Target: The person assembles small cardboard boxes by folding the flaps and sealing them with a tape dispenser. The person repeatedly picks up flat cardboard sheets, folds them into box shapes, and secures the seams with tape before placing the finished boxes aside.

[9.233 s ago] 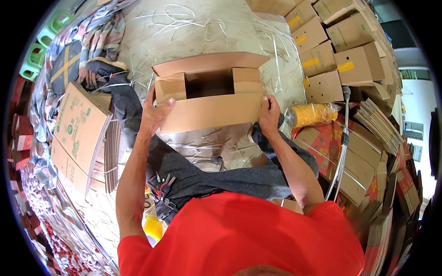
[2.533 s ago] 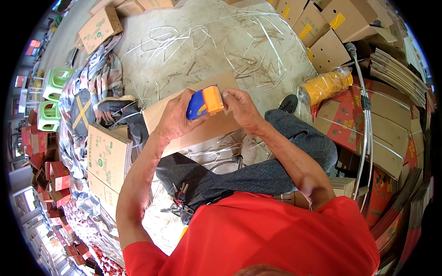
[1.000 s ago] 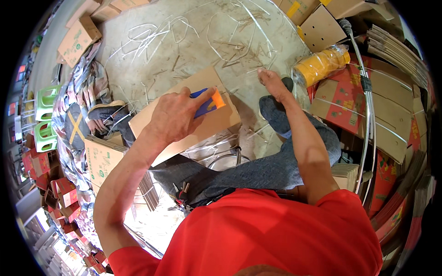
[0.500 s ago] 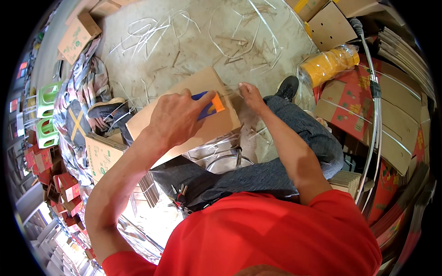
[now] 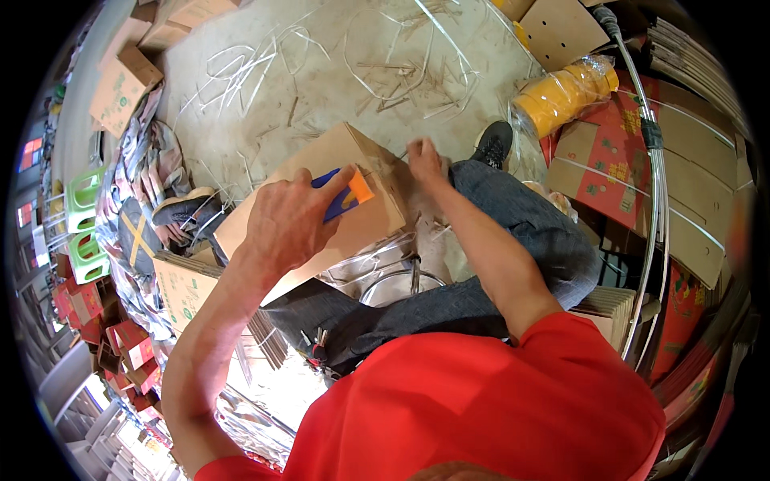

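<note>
Head view: my left hand (image 5: 285,220) is clenched on the blue-orange tape dispenser (image 5: 341,195), pressed on the cardboard box (image 5: 321,216) over my lap. Right hand (image 5: 425,156) fingertips pinch the box's far corner. Box looks light, stiff; I'd hold by the edges.

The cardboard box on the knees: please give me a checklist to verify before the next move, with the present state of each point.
1. Left hand grips the blue and orange tape dispenser: ok.
2. Dispenser rests on the cardboard box: ok.
3. Right hand steadies the box's far end: ok.
4. Box flaps closed on top: ok.
5. Tape stuck flat along the seam: cannot tell.
6. Box sits stable on the lap: cannot tell.
</note>
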The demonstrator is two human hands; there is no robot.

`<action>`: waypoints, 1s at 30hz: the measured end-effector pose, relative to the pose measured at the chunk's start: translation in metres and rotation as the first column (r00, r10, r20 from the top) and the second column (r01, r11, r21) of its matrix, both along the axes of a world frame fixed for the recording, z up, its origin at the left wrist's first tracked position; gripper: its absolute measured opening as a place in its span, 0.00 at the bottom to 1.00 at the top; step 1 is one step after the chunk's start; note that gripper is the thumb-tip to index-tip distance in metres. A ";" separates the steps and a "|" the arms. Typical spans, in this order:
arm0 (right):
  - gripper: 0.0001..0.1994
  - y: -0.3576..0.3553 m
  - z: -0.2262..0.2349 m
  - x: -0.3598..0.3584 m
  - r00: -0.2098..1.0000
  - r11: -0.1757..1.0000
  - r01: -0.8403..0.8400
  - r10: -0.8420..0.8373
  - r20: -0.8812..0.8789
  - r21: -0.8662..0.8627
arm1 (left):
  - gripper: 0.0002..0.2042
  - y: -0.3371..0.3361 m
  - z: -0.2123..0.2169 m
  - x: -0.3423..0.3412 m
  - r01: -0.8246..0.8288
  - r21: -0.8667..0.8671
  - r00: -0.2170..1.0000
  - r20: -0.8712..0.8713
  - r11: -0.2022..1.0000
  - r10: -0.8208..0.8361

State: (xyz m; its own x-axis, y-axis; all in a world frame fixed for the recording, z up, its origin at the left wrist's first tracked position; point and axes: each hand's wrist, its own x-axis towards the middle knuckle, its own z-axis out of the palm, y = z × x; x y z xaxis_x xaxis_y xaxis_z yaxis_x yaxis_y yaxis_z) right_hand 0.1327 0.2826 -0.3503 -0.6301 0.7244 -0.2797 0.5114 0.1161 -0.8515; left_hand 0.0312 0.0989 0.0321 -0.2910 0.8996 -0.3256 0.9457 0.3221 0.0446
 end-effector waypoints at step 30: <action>0.30 -0.007 0.066 -0.062 0.984 0.986 -0.137 0.125 0.128 0.092 | 0.17 -0.024 -0.015 0.000 -0.036 0.213 0.999 -0.005 0.976 0.037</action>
State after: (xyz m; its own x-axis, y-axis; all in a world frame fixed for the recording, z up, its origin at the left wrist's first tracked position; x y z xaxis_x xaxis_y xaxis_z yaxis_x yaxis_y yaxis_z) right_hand 0.0705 0.2752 -0.2843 -0.6872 0.6661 -0.2899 0.5846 0.2703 -0.7650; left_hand 0.0308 0.0751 0.0166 -0.3270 0.9367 -0.1250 0.9341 0.3404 0.1071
